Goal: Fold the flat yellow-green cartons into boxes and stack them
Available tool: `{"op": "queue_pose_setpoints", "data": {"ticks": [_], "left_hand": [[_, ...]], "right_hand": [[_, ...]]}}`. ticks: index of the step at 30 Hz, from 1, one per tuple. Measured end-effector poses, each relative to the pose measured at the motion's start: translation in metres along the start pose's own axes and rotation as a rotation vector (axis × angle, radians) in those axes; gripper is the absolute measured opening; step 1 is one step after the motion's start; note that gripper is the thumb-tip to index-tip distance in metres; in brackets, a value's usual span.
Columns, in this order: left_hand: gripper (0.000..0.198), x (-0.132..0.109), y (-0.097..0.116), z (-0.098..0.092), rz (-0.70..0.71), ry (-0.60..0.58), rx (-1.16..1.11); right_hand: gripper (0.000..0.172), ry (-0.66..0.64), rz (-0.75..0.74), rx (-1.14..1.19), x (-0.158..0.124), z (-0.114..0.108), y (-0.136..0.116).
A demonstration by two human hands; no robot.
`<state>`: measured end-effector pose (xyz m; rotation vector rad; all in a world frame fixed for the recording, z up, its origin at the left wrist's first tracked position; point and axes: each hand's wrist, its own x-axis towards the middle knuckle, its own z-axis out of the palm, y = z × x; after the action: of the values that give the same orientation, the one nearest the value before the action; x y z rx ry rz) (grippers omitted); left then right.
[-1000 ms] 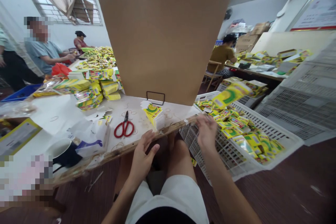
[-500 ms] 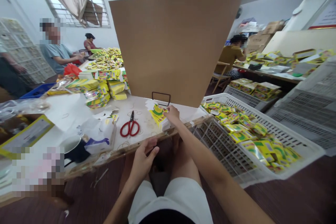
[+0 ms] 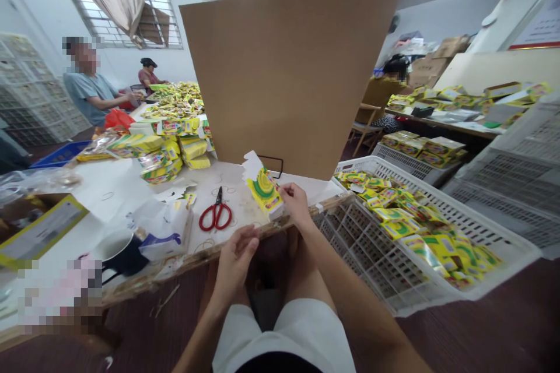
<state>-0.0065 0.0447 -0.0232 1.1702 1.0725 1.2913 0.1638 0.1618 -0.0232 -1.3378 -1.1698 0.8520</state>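
"What is the board [image 3: 289,81] at upper centre?"

"Matt, smooth cardboard. The carton [image 3: 265,189] at centre looks like thin card."

"And the crate [image 3: 437,297], lower right?"

"Plastic, with glossy packs [image 3: 396,214]."

"The scissors [image 3: 217,204], left of centre?"

"Metal blades [image 3: 219,193], smooth handles [image 3: 230,217]. The table edge [image 3: 199,256] is rough wood."

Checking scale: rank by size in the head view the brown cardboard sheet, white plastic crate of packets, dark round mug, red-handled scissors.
Brown cardboard sheet
White plastic crate
Dark mug
Red-handled scissors

No text could be read: print on the yellow-and-green cardboard carton [image 3: 263,187] and the far-right white, red-edged wall sign [image 3: 538,22] was too small.
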Motion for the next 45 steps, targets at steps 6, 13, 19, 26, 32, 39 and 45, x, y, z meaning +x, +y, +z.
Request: {"op": "queue_pose_setpoints", "data": {"ticks": [6,13,19,26,32,39,45], "left_hand": [[0.047,0.008,-0.001,0.003,-0.001,-0.073,-0.368],[0.044,0.003,-0.004,0.007,-0.075,-0.176,-0.465],[0.040,0.002,-0.004,0.004,-0.090,-0.051,-0.353],[0.043,-0.001,-0.004,0.012,-0.054,0.000,-0.186],[0.072,-0.008,0.010,0.008,0.029,-0.105,-0.106],[0.052,-0.012,0.018,0.002,-0.040,-0.309,-0.140],[0.039,-0.013,0.016,0.005,-0.008,-0.321,-0.130]], "right_hand": [[0.035,-0.178,0.171,0.371,-0.100,-0.007,0.007],[0.032,-0.210,0.248,0.559,-0.126,-0.005,0.003],[0.029,-0.266,0.170,0.485,-0.134,-0.003,-0.002],[0.021,-0.135,0.078,0.280,-0.139,-0.004,0.000],[0.046,-0.207,-0.110,0.177,-0.135,-0.018,-0.012],[0.048,-0.414,-0.173,0.109,-0.125,-0.043,-0.031],[0.047,-0.535,-0.213,0.036,-0.117,-0.053,-0.037]]}}
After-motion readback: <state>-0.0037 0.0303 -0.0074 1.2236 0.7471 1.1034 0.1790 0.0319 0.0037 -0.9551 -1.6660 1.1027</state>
